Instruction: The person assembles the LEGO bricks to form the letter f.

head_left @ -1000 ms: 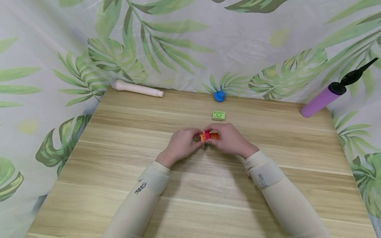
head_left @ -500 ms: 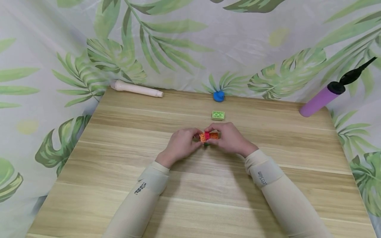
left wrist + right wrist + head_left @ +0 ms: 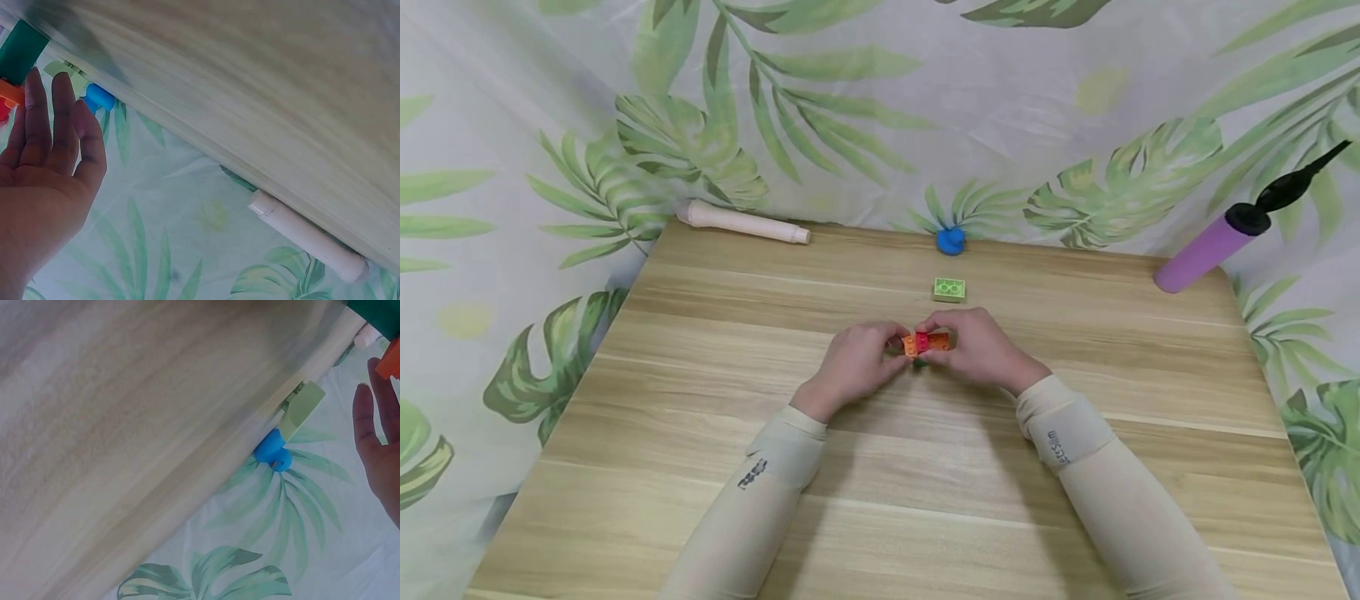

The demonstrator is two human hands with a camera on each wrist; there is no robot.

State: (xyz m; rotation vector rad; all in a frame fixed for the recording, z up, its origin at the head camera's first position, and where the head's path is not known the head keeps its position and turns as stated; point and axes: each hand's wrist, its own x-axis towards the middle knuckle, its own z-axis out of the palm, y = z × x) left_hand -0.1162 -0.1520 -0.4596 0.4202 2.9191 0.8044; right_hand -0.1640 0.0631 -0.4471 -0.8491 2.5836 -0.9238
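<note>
The left hand (image 3: pixel 856 360) and right hand (image 3: pixel 981 350) have their fingers clamped on stacked orange, red and green bricks (image 3: pixel 922 342) over the desk (image 3: pixel 895 517), the right sleeve (image 3: pixel 1075 442) reading "Letsslim", the dark print (image 3: pixel 752 473) on the left sleeve (image 3: pixel 786 446) illegible.

Bench (image 3: pixel 625 450): light wood grain. Pale pink mic (image 3: pixel 745 223) lying along the back edge at the left corner, head end outward. Blue duck (image 3: pixel 951 242) near the back edge, roughly mid-span; bill visible from right wrist cam. Purple pump (image 3: pixel 1206 254) in back right corner, black nozzle end up; can't tell if upright or leaning. Backdrop (image 3: pixel 1000 100): pale cloth, green leaf print, yellowish spots, behind and both sides, some wrinkles.
</note>
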